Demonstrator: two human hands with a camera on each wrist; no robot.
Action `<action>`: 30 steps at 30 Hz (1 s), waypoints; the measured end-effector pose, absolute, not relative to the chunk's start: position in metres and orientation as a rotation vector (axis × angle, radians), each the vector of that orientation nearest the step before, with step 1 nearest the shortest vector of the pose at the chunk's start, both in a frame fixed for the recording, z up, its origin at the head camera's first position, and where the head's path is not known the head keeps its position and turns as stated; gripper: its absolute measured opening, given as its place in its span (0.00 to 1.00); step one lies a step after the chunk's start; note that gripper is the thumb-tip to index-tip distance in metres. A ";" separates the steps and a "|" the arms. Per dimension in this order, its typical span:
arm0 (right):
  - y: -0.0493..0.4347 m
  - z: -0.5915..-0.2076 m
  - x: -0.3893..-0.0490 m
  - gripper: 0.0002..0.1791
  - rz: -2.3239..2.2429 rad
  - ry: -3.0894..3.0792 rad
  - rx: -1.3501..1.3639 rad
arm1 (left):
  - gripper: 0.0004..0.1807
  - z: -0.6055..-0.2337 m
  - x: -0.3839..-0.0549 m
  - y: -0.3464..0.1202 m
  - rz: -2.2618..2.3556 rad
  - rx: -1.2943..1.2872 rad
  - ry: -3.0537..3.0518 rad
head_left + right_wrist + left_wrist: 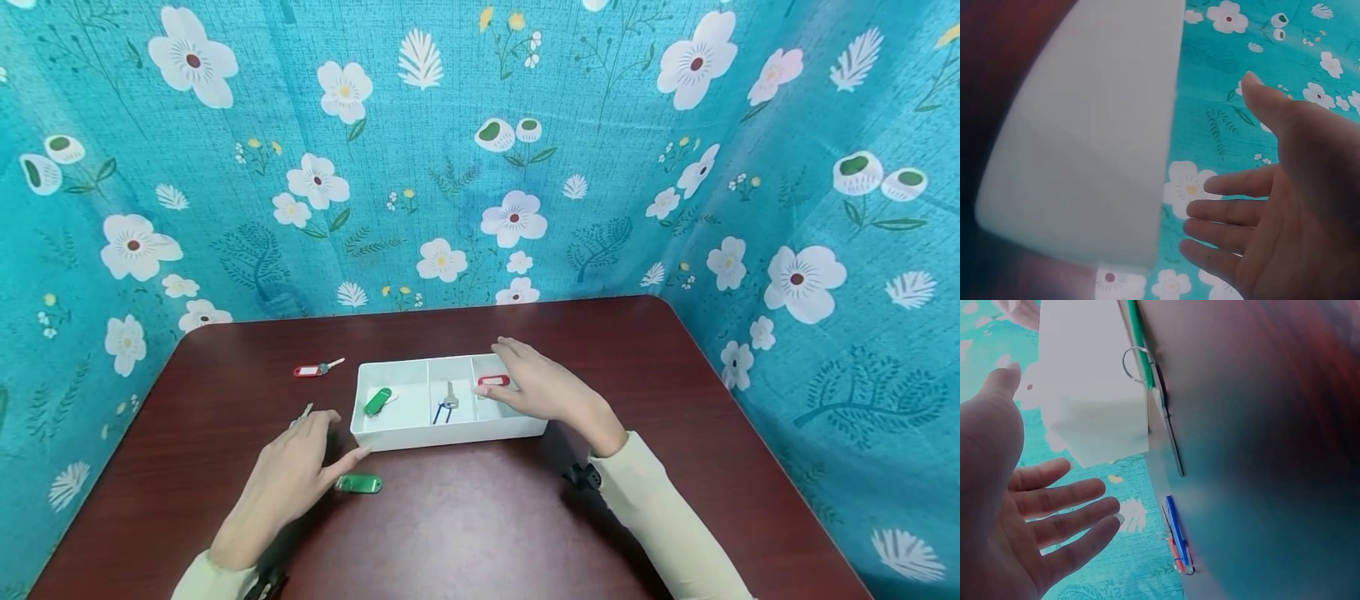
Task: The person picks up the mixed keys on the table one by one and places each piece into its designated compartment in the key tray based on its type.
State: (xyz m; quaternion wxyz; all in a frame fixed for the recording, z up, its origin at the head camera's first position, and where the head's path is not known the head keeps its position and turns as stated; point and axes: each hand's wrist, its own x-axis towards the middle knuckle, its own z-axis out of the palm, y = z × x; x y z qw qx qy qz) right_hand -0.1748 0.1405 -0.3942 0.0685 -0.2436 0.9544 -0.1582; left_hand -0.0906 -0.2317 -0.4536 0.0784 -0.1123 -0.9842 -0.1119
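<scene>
A white three-section box stands on the table. My right hand hovers over its right section with fingers extended, partly covering a red key tag inside. In the middle section lies a key with a blue tag; the left one holds a green key tag. My left hand is held above the table left of the box, fingers spread and holding nothing. By its thumb lies another green key tag, whose ring and key show in the left wrist view. Behind its fingers, a blue-tagged key is partly hidden.
A red-tagged key lies on the dark table, behind my left hand and left of the box. A blue flowered cloth hangs behind the table and along its sides.
</scene>
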 end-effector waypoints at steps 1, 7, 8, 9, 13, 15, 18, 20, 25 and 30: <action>0.143 -0.395 -0.174 0.49 -0.478 2.875 -0.735 | 0.41 -0.453 -0.090 -0.232 -0.344 -0.338 -2.949; 0.156 -0.403 -0.172 0.53 -0.481 2.881 -0.734 | 0.44 -0.452 -0.085 -0.236 -0.396 -0.374 -2.977; 0.158 -0.403 -0.171 0.54 -0.478 2.886 -0.732 | 0.44 -0.453 -0.084 -0.237 -0.400 -0.384 -2.981; 0.160 -0.405 -0.171 0.54 -0.475 2.890 -0.729 | 0.44 -0.453 -0.083 -0.237 -0.402 -0.399 -2.980; 0.165 -0.408 -0.170 0.55 -0.485 2.888 -0.715 | 0.44 -0.457 -0.079 -0.239 -0.383 -0.450 -2.975; 0.167 -0.409 -0.169 0.56 -0.498 2.881 -0.703 | 0.42 -0.459 -0.076 -0.240 -0.379 -0.461 -2.982; 0.169 -0.413 -0.169 0.58 -0.495 2.876 -0.693 | 0.40 -0.462 -0.072 -0.242 -0.405 -0.471 -2.999; 0.170 -0.416 -0.169 0.60 -0.495 2.874 -0.684 | 0.38 -0.464 -0.069 -0.244 -0.427 -0.477 -3.008; 0.174 -0.421 -0.170 0.64 -0.502 2.881 -0.682 | 0.34 -0.468 -0.066 -0.245 -0.464 -0.488 -3.008; 0.178 -0.426 -0.168 0.67 -0.479 2.897 -0.692 | 0.32 -0.467 -0.063 -0.245 -0.537 -0.483 -3.017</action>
